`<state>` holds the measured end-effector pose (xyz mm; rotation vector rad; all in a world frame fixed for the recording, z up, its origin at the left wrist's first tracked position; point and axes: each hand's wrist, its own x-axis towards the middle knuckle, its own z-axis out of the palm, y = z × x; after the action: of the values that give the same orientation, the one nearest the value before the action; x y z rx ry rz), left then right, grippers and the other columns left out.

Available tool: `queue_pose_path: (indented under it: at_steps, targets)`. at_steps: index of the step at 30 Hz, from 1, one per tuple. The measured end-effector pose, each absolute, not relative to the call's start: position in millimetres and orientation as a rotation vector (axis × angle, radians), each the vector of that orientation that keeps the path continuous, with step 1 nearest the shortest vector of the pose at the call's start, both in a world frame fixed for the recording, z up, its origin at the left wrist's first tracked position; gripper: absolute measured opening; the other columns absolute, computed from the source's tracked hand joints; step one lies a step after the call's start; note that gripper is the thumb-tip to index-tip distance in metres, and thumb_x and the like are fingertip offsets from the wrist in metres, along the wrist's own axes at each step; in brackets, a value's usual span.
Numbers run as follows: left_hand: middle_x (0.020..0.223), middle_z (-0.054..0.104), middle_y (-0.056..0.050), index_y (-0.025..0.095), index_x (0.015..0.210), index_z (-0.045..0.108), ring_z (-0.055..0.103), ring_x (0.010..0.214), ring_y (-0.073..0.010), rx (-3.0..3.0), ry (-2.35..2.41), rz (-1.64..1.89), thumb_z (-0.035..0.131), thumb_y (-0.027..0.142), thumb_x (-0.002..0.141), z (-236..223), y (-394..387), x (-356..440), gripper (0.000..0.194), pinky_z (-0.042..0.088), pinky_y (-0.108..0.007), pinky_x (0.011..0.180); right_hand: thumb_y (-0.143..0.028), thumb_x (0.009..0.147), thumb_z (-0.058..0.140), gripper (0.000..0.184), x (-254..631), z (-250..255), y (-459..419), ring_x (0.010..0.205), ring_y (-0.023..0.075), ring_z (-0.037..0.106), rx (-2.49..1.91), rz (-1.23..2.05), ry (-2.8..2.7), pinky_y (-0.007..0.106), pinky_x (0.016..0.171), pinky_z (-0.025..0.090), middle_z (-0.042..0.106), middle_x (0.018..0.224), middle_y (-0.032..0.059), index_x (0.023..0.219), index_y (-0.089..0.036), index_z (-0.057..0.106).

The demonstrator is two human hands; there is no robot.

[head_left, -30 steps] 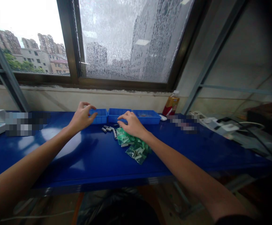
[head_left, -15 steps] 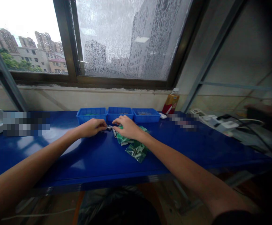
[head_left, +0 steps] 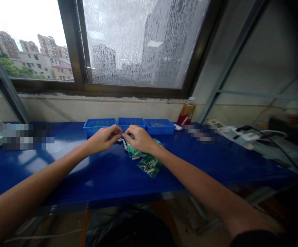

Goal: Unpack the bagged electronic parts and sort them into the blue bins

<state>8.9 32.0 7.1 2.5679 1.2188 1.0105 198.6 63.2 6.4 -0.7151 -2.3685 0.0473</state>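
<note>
Where left hand flanks right hand, both grasps unclear | green bags close by | blue bins, bottle beyond

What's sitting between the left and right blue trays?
A third blue tray, partly hidden behind the right hand, in the head view.

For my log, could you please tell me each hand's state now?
Left hand: partly curled; any hold unclear.
Right hand: partly curled; any hold unclear.

The left hand has moved across to the right hand, apparently touching it.
</note>
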Motion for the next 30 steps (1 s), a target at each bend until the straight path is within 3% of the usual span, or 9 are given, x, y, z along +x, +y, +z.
queue_pose_path:
  at_steps: [2,6,10,12,17,21,24,30]
  targets:
    - [0.080,0.063,-0.004,0.016,0.103,0.053,0.059,0.072,-0.0139,2.697,1.221,1.018,0.049,0.024,0.083,8.4,28.8,10.9,0.022,0.045,-0.027,0.065,-0.027,0.088,0.044,0.024,198.3,7.1,64.3,0.071,0.0137,0.048,-0.720,0.074,-2.372,0.028,0.068,0.036,0.054,0.072,0.0034,0.071,-0.016,0.057]
    - [0.078,0.062,-0.003,0.017,0.095,0.055,0.057,0.068,-0.0125,2.726,1.275,1.090,0.047,0.021,0.084,6.7,28.7,13.8,0.015,0.044,-0.025,0.063,-0.025,0.092,0.036,0.032,196.1,6.0,64.2,0.067,0.0129,0.046,-0.726,0.075,-2.406,0.028,0.066,0.035,0.051,0.068,0.0027,0.066,-0.016,0.054]
    - [0.078,0.063,-0.004,0.016,0.087,0.057,0.058,0.070,-0.0141,2.743,1.321,1.101,0.042,0.027,0.090,6.0,31.3,12.9,0.019,0.043,-0.027,0.064,-0.033,0.086,0.049,0.018,195.8,3.4,62.3,0.073,0.0140,0.050,-0.713,0.155,-2.316,0.028,0.068,0.038,0.056,0.078,0.0027,0.091,-0.017,0.056]
    - [0.073,0.062,-0.004,0.016,0.080,0.057,0.057,0.069,-0.0146,2.760,1.331,1.070,0.038,0.028,0.091,6.6,31.4,12.5,0.025,0.042,-0.027,0.063,-0.032,0.081,0.057,0.025,196.4,2.8,61.5,0.076,0.0143,0.052,-0.693,0.165,-2.282,0.027,0.070,0.039,0.056,0.083,0.0023,0.102,-0.019,0.052]
    - [0.066,0.059,-0.002,0.016,0.075,0.055,0.056,0.062,-0.0133,2.735,1.338,0.991,0.033,0.030,0.093,7.4,29.2,13.5,0.031,0.041,-0.025,0.058,-0.025,0.085,0.051,0.009,197.2,4.2,61.1,0.076,0.0135,0.051,-0.636,0.079,-2.333,0.026,0.071,0.039,0.054,0.081,0.0021,0.087,-0.018,0.056]
    - [0.075,0.064,-0.002,0.016,0.100,0.055,0.058,0.064,-0.0130,2.652,1.332,1.046,0.048,0.031,0.087,6.1,28.6,13.2,0.022,0.043,-0.024,0.061,-0.028,0.089,0.044,0.021,197.8,6.7,62.4,0.073,0.0128,0.051,-0.680,0.069,-2.299,0.026,0.068,0.037,0.053,0.076,0.0024,0.078,-0.017,0.058]
    - [0.075,0.064,-0.002,0.016,0.101,0.056,0.058,0.064,-0.0131,2.666,1.336,1.049,0.049,0.031,0.086,5.4,28.9,12.4,0.022,0.043,-0.024,0.061,-0.028,0.092,0.038,0.030,197.9,7.3,62.7,0.071,0.0129,0.050,-0.674,0.087,-2.316,0.026,0.067,0.036,0.053,0.072,0.0025,0.073,-0.016,0.057]
    - [0.070,0.062,-0.001,0.016,0.090,0.060,0.055,0.061,-0.0125,2.643,1.417,1.052,0.040,0.035,0.091,9.0,27.3,13.5,0.028,0.040,-0.024,0.059,-0.031,0.086,0.051,0.017,196.5,4.1,61.1,0.069,0.0119,0.050,-0.631,0.117,-2.250,0.025,0.066,0.038,0.055,0.076,0.0005,0.093,-0.016,0.056]
